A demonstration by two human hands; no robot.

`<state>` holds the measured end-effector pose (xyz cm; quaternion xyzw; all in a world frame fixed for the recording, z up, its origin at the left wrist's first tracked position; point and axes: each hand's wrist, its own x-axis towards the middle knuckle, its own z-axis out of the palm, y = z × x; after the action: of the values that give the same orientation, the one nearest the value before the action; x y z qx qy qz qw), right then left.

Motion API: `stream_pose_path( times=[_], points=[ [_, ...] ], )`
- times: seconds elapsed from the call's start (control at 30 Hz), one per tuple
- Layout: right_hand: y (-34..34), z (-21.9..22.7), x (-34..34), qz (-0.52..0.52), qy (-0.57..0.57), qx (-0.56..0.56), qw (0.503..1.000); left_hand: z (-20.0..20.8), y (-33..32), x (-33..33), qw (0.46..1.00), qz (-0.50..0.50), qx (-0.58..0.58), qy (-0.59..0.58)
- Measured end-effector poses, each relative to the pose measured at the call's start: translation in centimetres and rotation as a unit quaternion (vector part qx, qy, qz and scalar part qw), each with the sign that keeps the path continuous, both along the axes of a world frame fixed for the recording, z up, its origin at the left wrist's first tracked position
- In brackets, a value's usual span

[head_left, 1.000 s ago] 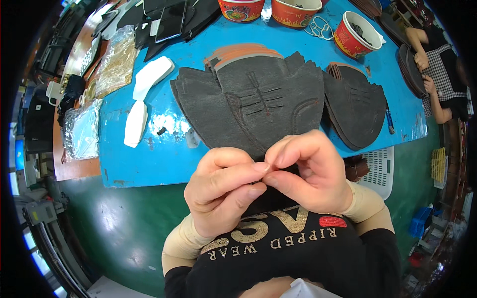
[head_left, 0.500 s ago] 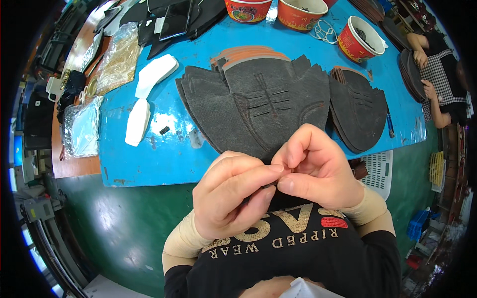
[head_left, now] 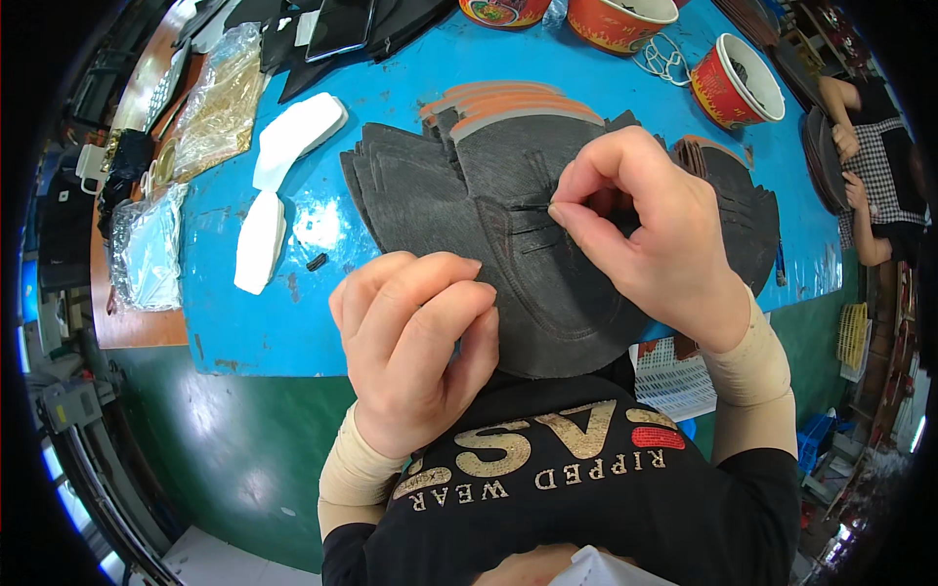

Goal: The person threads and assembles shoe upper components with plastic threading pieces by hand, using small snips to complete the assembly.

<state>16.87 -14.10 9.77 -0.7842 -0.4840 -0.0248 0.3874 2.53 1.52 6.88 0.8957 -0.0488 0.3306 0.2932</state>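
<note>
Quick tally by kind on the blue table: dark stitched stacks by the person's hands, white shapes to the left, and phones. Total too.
Dark stitched stacks: 2 (large stack, small stack)
White shapes: 2 (upper white shape, lower white shape)
Phones: 1 (black phone, cut by the picture's top edge)
Total: 5

The stack (head_left: 420, 200) looked like matt, rough-napped leather. The table (head_left: 283, 342) was smooth and glossy. The tubs (head_left: 716, 96) resembled glossy card; 2 bags (head_left: 210, 122) were crinkled, shiny plastic. The floor (head_left: 244, 439) shone.
</note>
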Motion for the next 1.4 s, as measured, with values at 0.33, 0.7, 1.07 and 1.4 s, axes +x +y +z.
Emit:
stream_pose_path(
  times=[0.33, 0.7, 1.07, 1.4],
  points=[
    [0.3, 0.4, 0.5, 0.027, -0.022, -0.033, 0.999, 0.1, -0.3, 0.3, 0.998, 0.023, 0.017, 0.047],
    [0.4, 0.7, 0.7, 0.057, -0.042, -0.036, 0.997, 1.5, -0.6, 1.9, 0.991, 0.001, 0.118, 0.059],
    [0.2, 0.0, 0.2, 0.061, -0.042, -0.031, 0.997, 0.8, -1.8, 1.7, 0.960, 0.050, 0.267, 0.068],
    [-4.2, 0.3, 0.7, -0.135, -0.057, 0.164, 0.975, 0.9, -1.7, 2.1, 0.974, 0.040, 0.209, 0.074]
  ],
)
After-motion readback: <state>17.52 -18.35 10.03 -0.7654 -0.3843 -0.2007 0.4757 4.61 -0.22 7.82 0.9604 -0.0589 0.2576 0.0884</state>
